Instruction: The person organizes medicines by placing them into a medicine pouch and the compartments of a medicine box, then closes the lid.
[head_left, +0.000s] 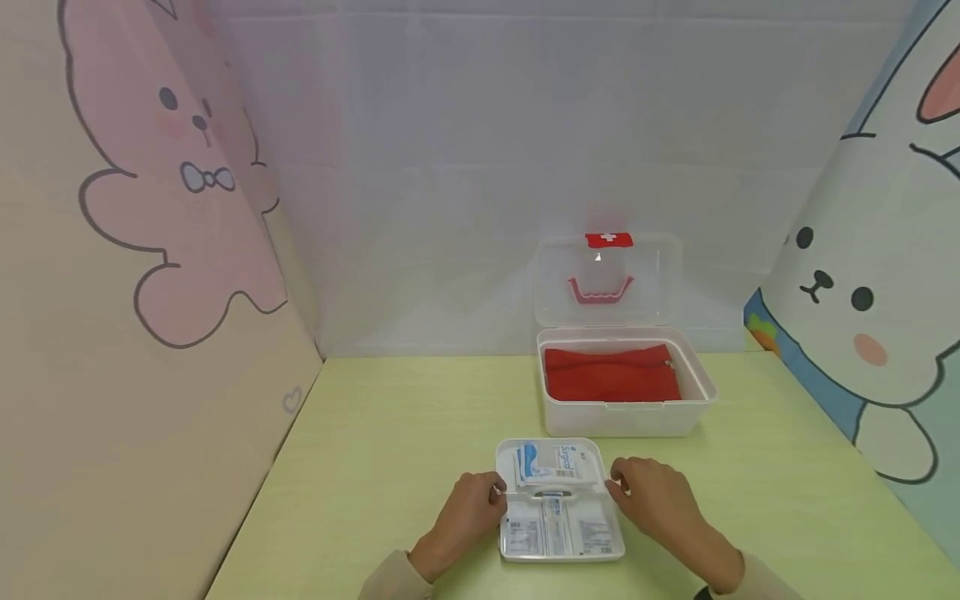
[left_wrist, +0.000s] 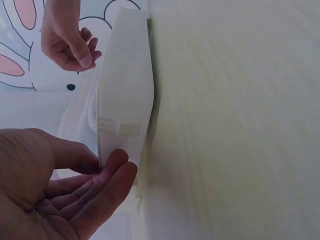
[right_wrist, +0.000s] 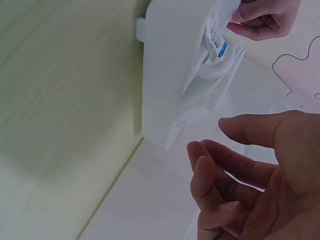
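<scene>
A white compartment tray (head_left: pixel 519 507) lies in front of the person with flat medical packets in it. One packet with blue print (head_left: pixel 561 462) fills the far compartment; several paper-backed packets (head_left: pixel 523 537) lie in the near ones. On the tray's left side, my left hand (head_left: pixel 474 505) pinches the edge between thumb and fingertips, as the left wrist view shows. Beside the right edge is my right hand (head_left: pixel 657 497), its fingers loosely bent. In the right wrist view a gap shows between the right thumb and fingers (right_wrist: pixel 250 131), with nothing held, and the tray's white side stands just beyond.
Behind the tray stands a white box (head_left: pixel 622 419) with its clear lid (head_left: pixel 555 283) raised against the back wall. A red cloth pouch (head_left: pixel 611 377) lies inside. Walls with cartoon animals flank the pale yellow table (head_left: pixel 390 433).
</scene>
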